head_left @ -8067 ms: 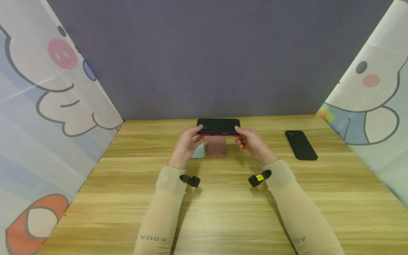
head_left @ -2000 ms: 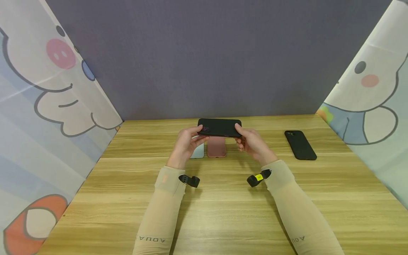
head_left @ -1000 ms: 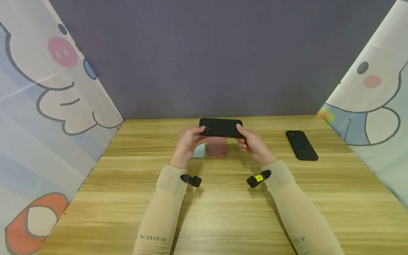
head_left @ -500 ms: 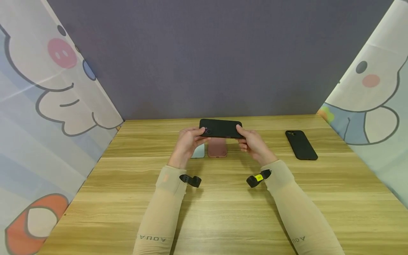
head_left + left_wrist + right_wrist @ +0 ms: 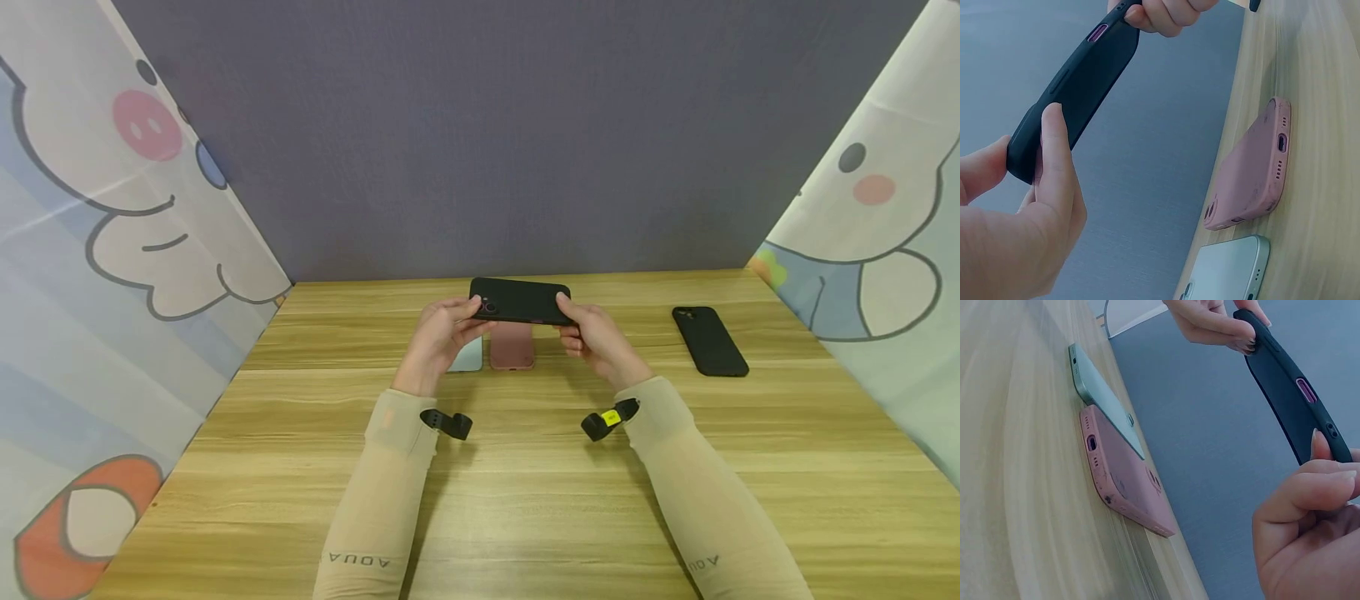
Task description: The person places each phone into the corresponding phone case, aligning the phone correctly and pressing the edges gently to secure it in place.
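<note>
Black phone case (image 5: 520,301) hangs crosswise above the far middle of the wooden surface (image 5: 525,492), gripped at its ends by both hands: the left hand (image 5: 442,337) pinches one short end between thumb and fingers, the right hand (image 5: 592,333) pinches the other. From the head view it looks plain black. The left wrist view shows a pink button (image 5: 1097,32) along the case's (image 5: 1075,87) edge, and the right wrist view shows the same pink on the case (image 5: 1294,387). Under the held case lie a pink phone case (image 5: 512,346) and, touching its left side, a pale green phone (image 5: 468,357), partly hidden by the left hand overhead; the wrist views show them in full. Another black case (image 5: 708,340) lies well apart to the right.
</note>
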`<state>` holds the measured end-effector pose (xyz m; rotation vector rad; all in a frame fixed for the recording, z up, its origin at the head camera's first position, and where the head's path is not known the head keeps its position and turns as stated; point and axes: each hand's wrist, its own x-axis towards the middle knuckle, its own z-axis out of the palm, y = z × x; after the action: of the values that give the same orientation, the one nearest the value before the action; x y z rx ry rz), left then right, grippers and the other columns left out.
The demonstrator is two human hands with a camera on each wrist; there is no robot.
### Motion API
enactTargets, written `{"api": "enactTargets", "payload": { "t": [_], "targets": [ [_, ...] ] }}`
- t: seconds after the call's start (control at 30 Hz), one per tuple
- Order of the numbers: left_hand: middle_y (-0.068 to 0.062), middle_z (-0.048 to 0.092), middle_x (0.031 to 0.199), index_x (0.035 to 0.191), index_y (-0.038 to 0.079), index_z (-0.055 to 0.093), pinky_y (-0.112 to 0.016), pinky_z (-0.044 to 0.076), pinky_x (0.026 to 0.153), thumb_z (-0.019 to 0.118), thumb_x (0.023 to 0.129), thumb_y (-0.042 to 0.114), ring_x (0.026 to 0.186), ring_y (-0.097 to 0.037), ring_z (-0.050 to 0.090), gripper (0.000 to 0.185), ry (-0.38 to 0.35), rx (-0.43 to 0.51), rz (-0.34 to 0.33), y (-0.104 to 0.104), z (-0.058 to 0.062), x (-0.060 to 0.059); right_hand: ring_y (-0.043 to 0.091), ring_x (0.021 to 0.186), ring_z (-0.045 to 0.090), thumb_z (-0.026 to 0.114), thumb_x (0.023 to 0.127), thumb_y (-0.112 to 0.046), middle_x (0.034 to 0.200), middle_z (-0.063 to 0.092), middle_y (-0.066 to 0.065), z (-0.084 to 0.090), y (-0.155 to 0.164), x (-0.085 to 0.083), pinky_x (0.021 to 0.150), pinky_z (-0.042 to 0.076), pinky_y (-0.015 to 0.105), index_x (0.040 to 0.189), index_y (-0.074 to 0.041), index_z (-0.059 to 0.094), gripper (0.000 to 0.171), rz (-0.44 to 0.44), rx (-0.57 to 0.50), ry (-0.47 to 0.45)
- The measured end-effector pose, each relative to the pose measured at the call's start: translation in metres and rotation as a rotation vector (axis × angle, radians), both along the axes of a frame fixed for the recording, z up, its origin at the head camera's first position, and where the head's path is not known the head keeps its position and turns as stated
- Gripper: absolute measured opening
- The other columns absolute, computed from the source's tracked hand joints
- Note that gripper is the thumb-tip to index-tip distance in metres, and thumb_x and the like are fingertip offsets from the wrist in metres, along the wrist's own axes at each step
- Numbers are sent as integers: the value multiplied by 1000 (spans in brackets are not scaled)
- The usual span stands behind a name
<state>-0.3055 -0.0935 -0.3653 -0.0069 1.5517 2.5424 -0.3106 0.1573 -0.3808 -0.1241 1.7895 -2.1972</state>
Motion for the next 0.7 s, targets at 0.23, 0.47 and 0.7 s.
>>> {"api": "enactTargets", "payload": {
  "t": [0.23, 0.47, 0.7],
  "targets": [
    [-11, 68, 99, 98, 2, 70, -48, 50, 102, 61, 102, 5, 83, -24, 70, 10, -4, 11, -11, -2, -1, -1, 8, 47, 33, 54, 105, -43, 63, 34, -3, 1, 3, 1, 47, 29, 23, 91, -11, 67, 38, 21, -29, -35],
    [-11, 68, 99, 107, 1, 70, -48, 49, 103, 60, 103, 7, 84, -24, 69, 12, -12, 47, 3, -3, -2, -2, 14, 53, 34, 53, 106, -43, 66, 42, 1, 2, 1, 0, 54, 29, 29, 92, -13, 67, 36, 80, -48, -42],
    [-11, 69, 95, 103, 2, 71, -52, 44, 108, 59, 104, 8, 81, -23, 69, 13, -14, 53, -9, -4, -2, -2, 15, 52, 40, 51, 108, -39, 75, 60, 1, 2, 1, 0, 53, 37, 28, 105, -14, 64, 29, 30, -105, -71]
  ]
}}
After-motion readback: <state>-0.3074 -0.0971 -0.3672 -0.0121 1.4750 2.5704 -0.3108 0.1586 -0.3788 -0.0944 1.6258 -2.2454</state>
